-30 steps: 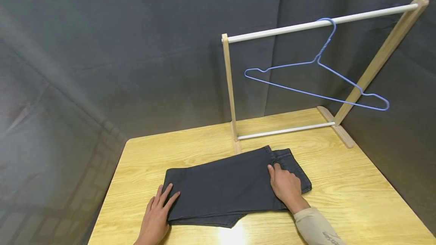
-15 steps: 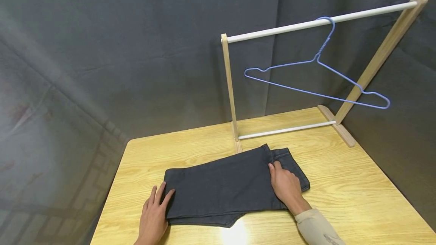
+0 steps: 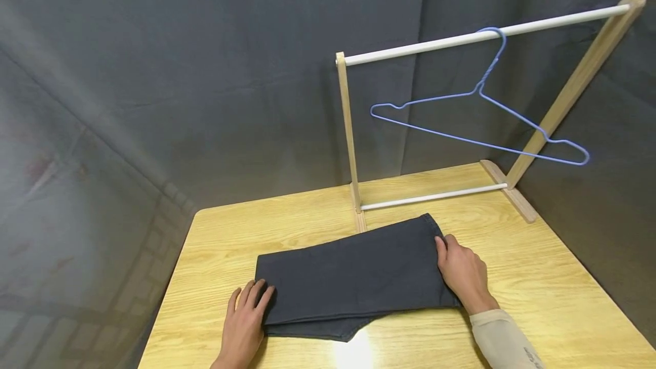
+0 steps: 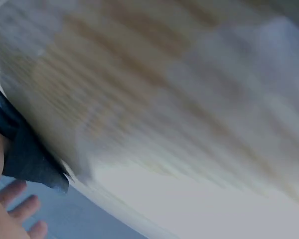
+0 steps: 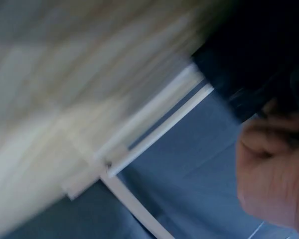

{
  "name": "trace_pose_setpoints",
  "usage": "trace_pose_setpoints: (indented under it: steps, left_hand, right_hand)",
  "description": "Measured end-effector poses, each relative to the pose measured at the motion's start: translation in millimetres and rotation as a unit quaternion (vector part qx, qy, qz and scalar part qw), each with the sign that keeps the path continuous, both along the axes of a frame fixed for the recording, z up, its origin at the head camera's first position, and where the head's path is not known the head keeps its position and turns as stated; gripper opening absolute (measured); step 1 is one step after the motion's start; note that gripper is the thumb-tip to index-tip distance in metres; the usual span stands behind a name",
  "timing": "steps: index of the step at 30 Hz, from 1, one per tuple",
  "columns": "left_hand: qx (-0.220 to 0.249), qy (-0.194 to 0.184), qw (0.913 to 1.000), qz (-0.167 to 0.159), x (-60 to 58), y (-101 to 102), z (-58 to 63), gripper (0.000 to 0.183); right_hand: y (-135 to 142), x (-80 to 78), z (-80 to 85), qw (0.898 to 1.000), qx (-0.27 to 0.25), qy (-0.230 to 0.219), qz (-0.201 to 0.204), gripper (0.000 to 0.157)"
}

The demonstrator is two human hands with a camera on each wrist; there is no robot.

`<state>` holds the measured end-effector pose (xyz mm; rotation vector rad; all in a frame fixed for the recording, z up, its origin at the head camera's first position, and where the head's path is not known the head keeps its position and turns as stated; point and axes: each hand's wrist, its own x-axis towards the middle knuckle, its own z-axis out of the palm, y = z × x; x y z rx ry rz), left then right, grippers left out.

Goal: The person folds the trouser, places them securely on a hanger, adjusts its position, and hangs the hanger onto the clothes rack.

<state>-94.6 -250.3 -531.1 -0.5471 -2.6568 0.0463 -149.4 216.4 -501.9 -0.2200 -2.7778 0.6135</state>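
A pair of dark trousers (image 3: 353, 269), folded lengthwise, lies across the table in the head view. Its lower layer shows along the near edge. At the right end my right hand (image 3: 463, 272) grips the edge of the top layer, thumb along the cloth; the right wrist view shows the curled fingers of the same hand (image 5: 271, 169) at the dark fabric. My left hand (image 3: 243, 320) rests at the left end, its fingers spread over the hem. In the left wrist view, fingertips (image 4: 27, 206) extend loosely beside a hanging corner of cloth (image 4: 35, 164).
Behind the trousers stands a wooden rack with a white top rail (image 3: 425, 47) and a white lower bar (image 3: 435, 197). A blue wire hanger (image 3: 479, 87) hangs on the rail. Dark grey curtains (image 3: 246, 101) surround the wooden table (image 3: 246, 221).
My right hand has moved right, drawing the top layer over the waistband part that was uncovered before. My left hand has shifted slightly right and stays at the hem.
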Motion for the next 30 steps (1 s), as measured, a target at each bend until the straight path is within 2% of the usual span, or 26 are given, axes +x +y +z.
trace_pose_setpoints:
  steps: [3,5,10,14,17,19,20,21,22,23,24,25,27,30]
  left_hand:
    - [-0.019,-0.014,0.9995,-0.022,0.7,-1,-1.1,0.056]
    - [-0.031,-0.028,0.9988,-0.026,2.0,-1,-2.2,0.054]
    - [-0.05,-0.046,0.9977,0.003,3.6,2,-3.8,0.055]
    - [-0.059,-0.041,0.9969,0.033,3.8,6,-4.5,0.048]
    - [-0.059,-0.051,0.9957,0.05,4.3,7,-6.2,0.044]
    - [-0.035,-0.089,0.9938,0.055,4.1,5,-6.5,0.051]
    - [-0.01,-0.123,0.9908,0.056,3.8,3,-5.7,0.056]
    - [0.03,-0.169,0.9836,0.055,3.3,0,-3.9,0.062]
    - [0.078,-0.224,0.9698,0.056,2.3,-3,-0.4,0.068]
    - [0.144,-0.283,0.9465,0.06,0.6,-6,4.0,0.075]
    - [0.217,-0.342,0.9111,0.075,-1.8,-8,9.5,0.08]
    - [0.29,-0.388,0.87,0.094,-4.6,-9,15.4,0.085]
    - [0.43,-0.444,0.7755,0.128,-11.6,-11,25.5,0.089]
    - [0.597,-0.479,0.6293,0.135,-20.4,-14,33.4,0.084]
  right_hand:
    - [4,-2.0,-3.0,0.998,0.01,-0.065,0.013,0.044]
    - [4,-3.2,-5.2,0.997,0.012,-0.078,0.015,0.043]
    - [4,-5.3,-8.5,0.999,0.013,-0.048,0.003,0.043]
    - [5,-6.3,-9.9,1.0,0.006,-0.015,-0.008,0.045]
    - [7,-6.3,-10.8,1.0,0.003,-0.021,-0.011,0.043]
    - [8,-6.7,-11.9,0.999,0.005,-0.03,-0.01,0.04]
    - [8,-6.8,-12.3,0.999,0.005,-0.04,-0.009,0.04]
    - [9,-6.9,-12.7,0.998,0.001,-0.056,-0.007,0.043]
    - [9,-7.4,-12.6,0.997,-0.003,-0.072,-0.006,0.048]
    - [10,-8.1,-11.8,0.996,-0.013,-0.09,-0.004,0.054]
    - [11,-8.6,-10.3,0.994,-0.023,-0.108,-0.001,0.062]
    - [12,-9.0,-8.8,0.991,-0.034,-0.13,0.001,0.07]
    - [15,-10.0,-6.6,0.982,-0.052,-0.179,0.006,0.085]
    - [19,-11.3,-3.0,0.972,-0.066,-0.223,0.018,0.097]
